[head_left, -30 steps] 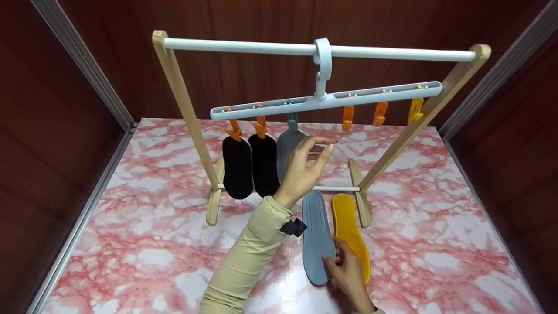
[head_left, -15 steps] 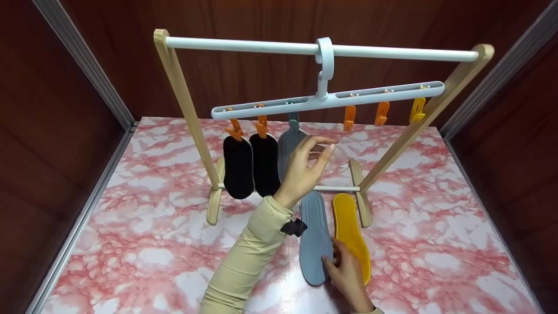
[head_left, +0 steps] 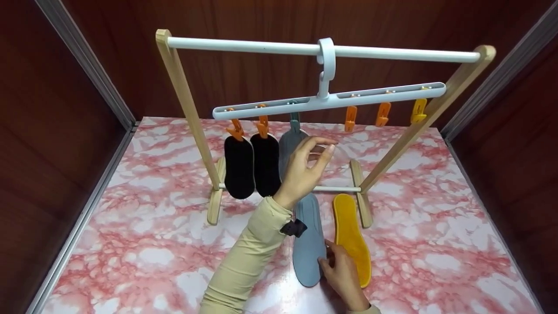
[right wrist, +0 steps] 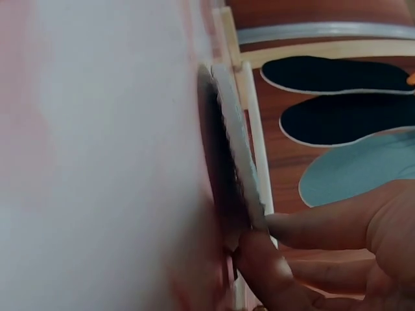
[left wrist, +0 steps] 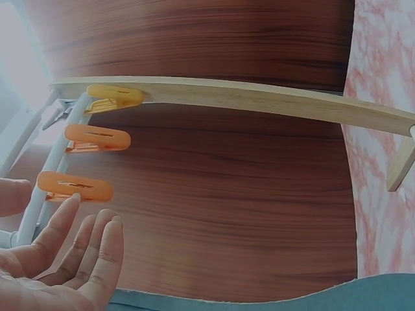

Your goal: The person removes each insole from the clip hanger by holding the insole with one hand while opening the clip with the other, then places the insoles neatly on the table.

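Observation:
My right hand (head_left: 342, 272) pinches the right edge of a grey-blue insole (head_left: 309, 257) between thumb and fingers. In the right wrist view this insole (right wrist: 237, 142) shows edge-on, tilted close over the tabletop. Right beside it on the table lies a yellow insole (head_left: 348, 226). My left hand (head_left: 303, 170) is raised with nothing in it, its fingers loosely bent. It overlaps a hanging grey insole (head_left: 288, 141) in the head view. In the left wrist view its fingertips come near an orange clip (left wrist: 74, 186).
A wooden stand with a white top rod (head_left: 261, 46) carries a tilted white clip hanger (head_left: 270, 112). Two black insoles (head_left: 239, 168) hang at its left in orange clips. Orange clips and a yellow clip (head_left: 419, 111) hang unloaded at its right. Dark wood panels surround the table (head_left: 144, 244).
My right hand has shifted the grey-blue insole slightly left, away from the yellow one. The left hand has stayed in place.

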The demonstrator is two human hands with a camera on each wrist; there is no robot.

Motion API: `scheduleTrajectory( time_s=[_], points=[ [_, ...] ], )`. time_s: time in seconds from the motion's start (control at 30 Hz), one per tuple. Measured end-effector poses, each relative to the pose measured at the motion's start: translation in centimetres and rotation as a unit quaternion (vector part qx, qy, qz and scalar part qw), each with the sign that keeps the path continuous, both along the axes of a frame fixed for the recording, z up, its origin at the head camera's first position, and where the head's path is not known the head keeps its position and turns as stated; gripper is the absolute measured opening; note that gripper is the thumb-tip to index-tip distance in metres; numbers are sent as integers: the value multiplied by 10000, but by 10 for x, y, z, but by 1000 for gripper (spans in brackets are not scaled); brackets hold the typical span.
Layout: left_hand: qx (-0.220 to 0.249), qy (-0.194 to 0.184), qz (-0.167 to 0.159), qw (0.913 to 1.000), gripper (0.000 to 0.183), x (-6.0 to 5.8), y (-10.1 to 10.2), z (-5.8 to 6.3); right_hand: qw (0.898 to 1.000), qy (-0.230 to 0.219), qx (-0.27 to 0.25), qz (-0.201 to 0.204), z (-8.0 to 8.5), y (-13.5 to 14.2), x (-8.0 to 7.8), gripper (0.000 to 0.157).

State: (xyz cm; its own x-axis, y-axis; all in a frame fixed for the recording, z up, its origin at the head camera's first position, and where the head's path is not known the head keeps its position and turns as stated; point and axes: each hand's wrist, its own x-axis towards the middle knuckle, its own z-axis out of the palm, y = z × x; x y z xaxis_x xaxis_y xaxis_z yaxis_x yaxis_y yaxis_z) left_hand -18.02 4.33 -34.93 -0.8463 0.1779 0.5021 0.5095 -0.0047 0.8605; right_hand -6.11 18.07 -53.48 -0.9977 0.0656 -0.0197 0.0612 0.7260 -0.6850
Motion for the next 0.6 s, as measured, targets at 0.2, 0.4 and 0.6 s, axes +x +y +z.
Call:
scheduleTrajectory(
  time_s=[0.2,0.4,0.6],
  points=[
    [53,20,-29,10000,20,1,-2,0,9999,34,110,-100,1,-4,-1,43],
    [36,72,68,9999,20,-1,-4,0,9997,-244,30,-95,3,-6,-2,45],
    [53,137,198,9997,18,-1,-7,-1,9994,-332,-50,-101,3,-8,-3,46]
  ],
)
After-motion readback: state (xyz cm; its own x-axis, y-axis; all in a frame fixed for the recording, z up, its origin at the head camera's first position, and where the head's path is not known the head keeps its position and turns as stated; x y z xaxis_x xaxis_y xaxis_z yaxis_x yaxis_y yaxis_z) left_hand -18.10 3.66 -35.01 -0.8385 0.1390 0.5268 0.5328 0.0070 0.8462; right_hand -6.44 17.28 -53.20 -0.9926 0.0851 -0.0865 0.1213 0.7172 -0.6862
